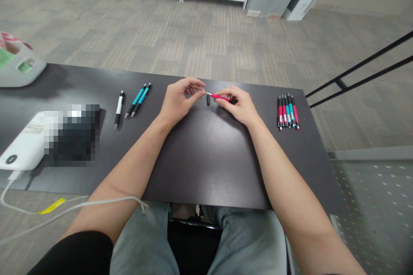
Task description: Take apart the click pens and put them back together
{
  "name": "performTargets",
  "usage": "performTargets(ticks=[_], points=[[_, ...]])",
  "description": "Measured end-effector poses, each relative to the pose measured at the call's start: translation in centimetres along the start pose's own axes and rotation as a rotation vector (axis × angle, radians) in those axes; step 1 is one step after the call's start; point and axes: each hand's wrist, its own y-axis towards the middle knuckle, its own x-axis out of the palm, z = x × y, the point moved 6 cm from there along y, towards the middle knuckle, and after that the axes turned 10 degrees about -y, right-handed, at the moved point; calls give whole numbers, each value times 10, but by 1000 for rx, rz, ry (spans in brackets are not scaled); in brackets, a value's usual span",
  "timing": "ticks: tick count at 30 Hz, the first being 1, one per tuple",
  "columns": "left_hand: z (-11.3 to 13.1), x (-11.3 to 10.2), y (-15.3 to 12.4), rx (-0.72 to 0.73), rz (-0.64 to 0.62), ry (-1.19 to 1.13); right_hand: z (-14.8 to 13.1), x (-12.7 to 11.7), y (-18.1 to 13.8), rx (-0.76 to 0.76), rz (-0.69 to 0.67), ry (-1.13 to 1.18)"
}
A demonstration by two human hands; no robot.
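Over the far side of the dark table my right hand (238, 102) is closed around a red pen barrel (220, 97), held nearly level. A thin pale refill (209, 93) sticks out of the barrel's left end. The thumb and fingers of my left hand (180, 98) pinch that refill's other end, which the fingertips partly hide. Between the two hands a small black pen grip (208, 100) stands or lies on the table; I cannot tell whether it touches a finger.
Left of my hands lie a white pen (119, 109) and two teal pens (138, 99). Several red and teal pens (288, 111) form a row at right. A white power bank (24, 142) with a cable, a blurred dark object (74, 137) and a white basket (22, 66) are farther left.
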Motion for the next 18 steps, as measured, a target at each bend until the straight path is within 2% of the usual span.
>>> performTargets(ticks=[5,9,12,15,18], points=[[0,4,-2,33,29,-97,-1,-1,-1,-22,10,14],[-3,8,-3,9,65,-168,-2,2,-2,-27,-21,63],[-10,14,-4,-28,44,-200,2,5,-1,4,-10,137],[-13,20,-8,-30,2,-112,10,3,1,42,47,221],[-8,29,-13,4,-49,157,18,1,4,79,107,297]])
